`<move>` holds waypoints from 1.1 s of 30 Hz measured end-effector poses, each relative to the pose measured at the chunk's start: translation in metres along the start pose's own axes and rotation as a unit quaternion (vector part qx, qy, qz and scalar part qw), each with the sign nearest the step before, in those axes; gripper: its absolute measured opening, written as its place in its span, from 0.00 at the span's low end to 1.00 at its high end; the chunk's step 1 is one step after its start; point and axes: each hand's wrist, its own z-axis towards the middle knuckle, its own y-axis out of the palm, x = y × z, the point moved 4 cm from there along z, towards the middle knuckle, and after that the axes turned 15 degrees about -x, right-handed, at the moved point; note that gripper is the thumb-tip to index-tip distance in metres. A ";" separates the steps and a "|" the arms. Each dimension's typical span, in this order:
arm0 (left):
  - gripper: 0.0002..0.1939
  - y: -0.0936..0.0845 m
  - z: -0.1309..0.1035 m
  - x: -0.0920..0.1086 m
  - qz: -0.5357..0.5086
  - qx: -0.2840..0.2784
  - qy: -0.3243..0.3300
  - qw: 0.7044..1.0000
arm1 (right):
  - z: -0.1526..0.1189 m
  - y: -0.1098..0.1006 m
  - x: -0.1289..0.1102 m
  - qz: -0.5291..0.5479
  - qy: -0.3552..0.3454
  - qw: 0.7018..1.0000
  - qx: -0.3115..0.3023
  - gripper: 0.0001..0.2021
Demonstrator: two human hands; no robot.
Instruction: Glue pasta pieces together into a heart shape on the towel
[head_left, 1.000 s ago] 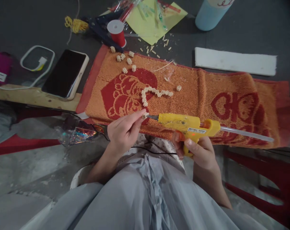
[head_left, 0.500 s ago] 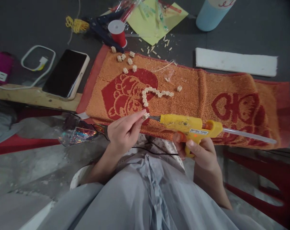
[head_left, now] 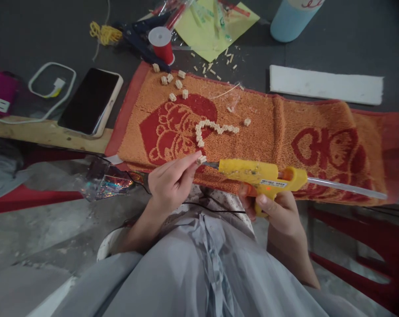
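Between the thumb and fingers of my left hand (head_left: 171,182) is a small cream-coloured cluster of short sticks (head_left: 201,159). My right hand (head_left: 278,211) is wrapped round the handle of a yellow hot glue gun (head_left: 248,171), whose metal nozzle is at the cluster. A clear glue stick (head_left: 347,187) juts from the gun's back. Just beyond, a curved chain of similar clusters (head_left: 212,126) lies on an orange and red towel (head_left: 252,141). One loose cluster (head_left: 247,122) rests right of the chain, and several more (head_left: 178,84) lie near the towel's upper left.
A red thread spool (head_left: 164,50) stands by dark-handled pliers (head_left: 140,44). Stick scraps (head_left: 210,70) lie below a yellow-green paper (head_left: 209,39). At the left is a phone (head_left: 90,101); at the right, a white strip (head_left: 324,84) and a blue bottle (head_left: 291,22).
The glue gun has tilted slightly, its back end and glue stick shifting a little to the right. My left hand and the cluster stay almost still.
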 end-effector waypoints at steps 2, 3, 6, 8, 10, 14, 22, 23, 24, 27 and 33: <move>0.12 0.000 0.000 0.000 -0.006 0.006 -0.001 1.000 | 0.001 -0.001 0.000 -0.009 0.000 1.000 -0.007 0.17; 0.11 0.000 -0.001 -0.001 -0.008 0.010 -0.003 1.000 | 0.002 -0.002 0.000 -0.012 -0.002 1.000 -0.006 0.17; 0.10 0.001 -0.003 -0.002 -0.014 0.015 -0.020 1.000 | 0.001 -0.004 0.000 -0.008 -0.001 1.000 0.003 0.16; 0.09 0.001 -0.004 -0.003 -0.011 0.016 -0.037 0.999 | 0.000 -0.003 0.001 -0.002 0.004 1.000 0.003 0.15; 0.08 0.002 -0.005 -0.003 -0.003 0.014 -0.047 0.999 | -0.002 -0.002 0.001 0.002 0.005 1.000 0.004 0.15; 0.08 0.002 -0.005 -0.004 -0.002 0.010 -0.047 0.999 | -0.001 -0.003 0.001 0.004 -0.007 1.000 0.000 0.15; 0.08 0.002 -0.004 -0.002 -0.039 0.013 -0.036 0.999 | -0.004 -0.005 0.001 -0.008 -0.007 1.000 0.005 0.15; 0.08 0.002 -0.004 -0.002 -0.036 0.014 -0.037 0.999 | -0.004 -0.004 0.001 -0.009 -0.007 1.000 0.005 0.15; 0.08 0.002 -0.004 -0.003 -0.032 0.016 -0.039 0.999 | -0.003 -0.003 0.000 -0.010 -0.007 1.000 0.004 0.15; 0.07 0.002 -0.005 -0.004 -0.019 0.019 -0.047 0.999 | -0.002 -0.005 -0.001 -0.015 -0.009 1.000 0.005 0.15; 0.07 0.001 -0.005 -0.003 -0.021 0.020 -0.038 0.999 | -0.001 -0.012 0.004 -0.031 -0.010 0.998 -0.049 0.17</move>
